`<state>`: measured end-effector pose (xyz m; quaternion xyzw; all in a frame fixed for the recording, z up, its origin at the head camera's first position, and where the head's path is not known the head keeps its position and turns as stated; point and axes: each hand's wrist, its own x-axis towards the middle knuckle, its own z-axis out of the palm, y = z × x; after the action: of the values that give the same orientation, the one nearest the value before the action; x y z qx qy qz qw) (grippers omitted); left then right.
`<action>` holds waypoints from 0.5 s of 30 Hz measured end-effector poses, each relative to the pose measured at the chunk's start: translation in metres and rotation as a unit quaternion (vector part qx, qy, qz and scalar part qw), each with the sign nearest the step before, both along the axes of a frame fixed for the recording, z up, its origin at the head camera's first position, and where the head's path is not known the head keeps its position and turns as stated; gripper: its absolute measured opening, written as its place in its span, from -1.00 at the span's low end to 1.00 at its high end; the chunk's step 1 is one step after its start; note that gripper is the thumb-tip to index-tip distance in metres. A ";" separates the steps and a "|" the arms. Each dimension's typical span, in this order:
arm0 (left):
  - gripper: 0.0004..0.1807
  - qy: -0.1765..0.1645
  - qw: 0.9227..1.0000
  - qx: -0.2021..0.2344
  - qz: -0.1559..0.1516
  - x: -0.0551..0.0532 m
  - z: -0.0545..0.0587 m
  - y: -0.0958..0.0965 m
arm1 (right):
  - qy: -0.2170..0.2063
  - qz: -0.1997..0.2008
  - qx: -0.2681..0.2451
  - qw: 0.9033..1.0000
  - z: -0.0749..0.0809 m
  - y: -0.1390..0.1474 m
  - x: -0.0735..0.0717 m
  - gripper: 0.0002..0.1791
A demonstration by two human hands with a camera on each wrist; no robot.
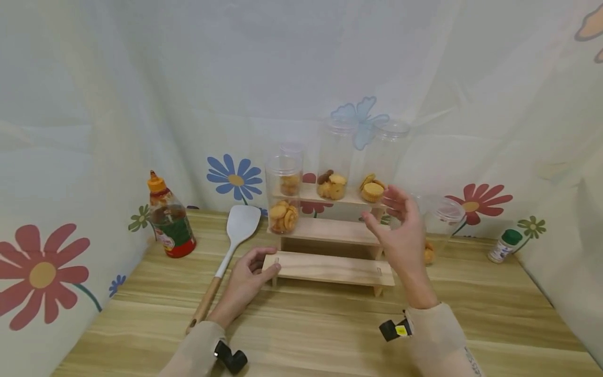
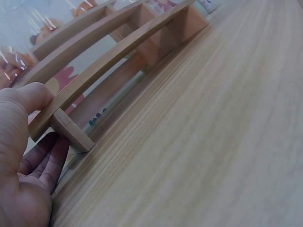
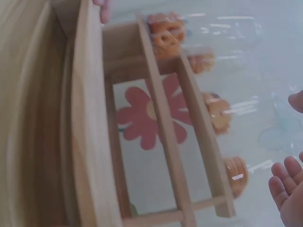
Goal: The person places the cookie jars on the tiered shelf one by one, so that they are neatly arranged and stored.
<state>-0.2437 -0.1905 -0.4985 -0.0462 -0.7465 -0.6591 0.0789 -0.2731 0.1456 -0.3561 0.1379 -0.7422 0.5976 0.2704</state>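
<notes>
My left hand (image 1: 246,278) grips the left end of the lowest step of a three-tier wooden display stand (image 1: 330,268), its thumb on top and the other fingers beneath, as the left wrist view shows. Raised beside the stand's right side, my right hand (image 1: 406,242) has thumb and fingers spread apart and holds nothing. Its fingertips overlap the base of a tall clear jar of cookies (image 1: 373,189) on the top step. Another tall cookie jar (image 1: 332,184) and a smaller jar (image 1: 290,183) share that step. One cookie jar (image 1: 283,215) stands on the middle step's left end.
Partly behind my right hand, another clear jar (image 1: 443,222) stands on the table (image 1: 301,335). To the left lie a white spatula with a wooden handle (image 1: 242,222) and an upright red sauce bottle (image 1: 171,222). A green-capped small bottle (image 1: 505,246) stands far right. Flower-print cloth (image 1: 188,78) surrounds the table.
</notes>
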 end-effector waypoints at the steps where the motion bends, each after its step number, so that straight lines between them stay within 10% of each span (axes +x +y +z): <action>1: -0.54 0.000 1.000 0.001 0.000 0.000 0.000 0.000 | 0.008 -0.005 -0.006 1.000 0.002 0.005 -0.001 -0.19; 15: -0.54 -0.007 1.000 -0.005 0.008 0.000 0.000 0.001 | 0.005 -0.122 0.007 0.992 0.025 0.075 0.001 -0.19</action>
<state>-0.2438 -0.1891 -0.4983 -0.0360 -0.7507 -0.6548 0.0793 -0.2720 0.2204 -0.3314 0.0513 -0.7562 0.5541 0.3442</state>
